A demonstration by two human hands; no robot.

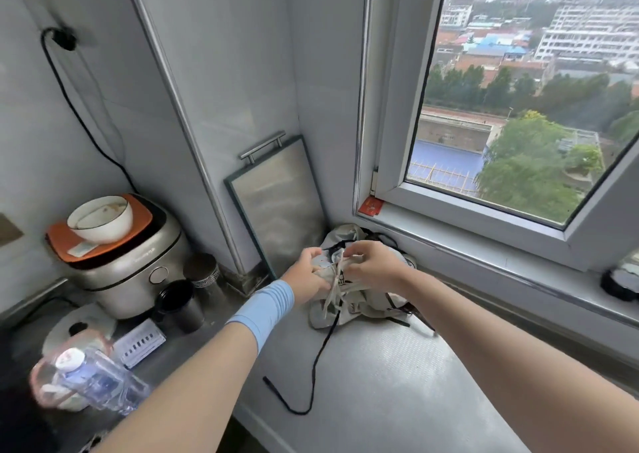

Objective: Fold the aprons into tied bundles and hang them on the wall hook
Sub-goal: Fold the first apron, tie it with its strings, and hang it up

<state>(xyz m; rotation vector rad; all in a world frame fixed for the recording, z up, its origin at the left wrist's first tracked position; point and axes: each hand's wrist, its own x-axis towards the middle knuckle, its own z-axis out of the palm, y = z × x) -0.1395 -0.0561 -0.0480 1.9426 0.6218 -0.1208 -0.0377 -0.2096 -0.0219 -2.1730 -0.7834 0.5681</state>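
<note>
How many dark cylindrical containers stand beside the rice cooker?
2: a black cup in front, a banded canister behind it, both beside the rice cooker. Others may be hidden.

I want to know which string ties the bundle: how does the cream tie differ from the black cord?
The cream tie is pale, broader and wrapped around the apron bundle. The black cord is dark, thin and trails loose across the counter, untouched. Both lead down from the bundle.
</note>
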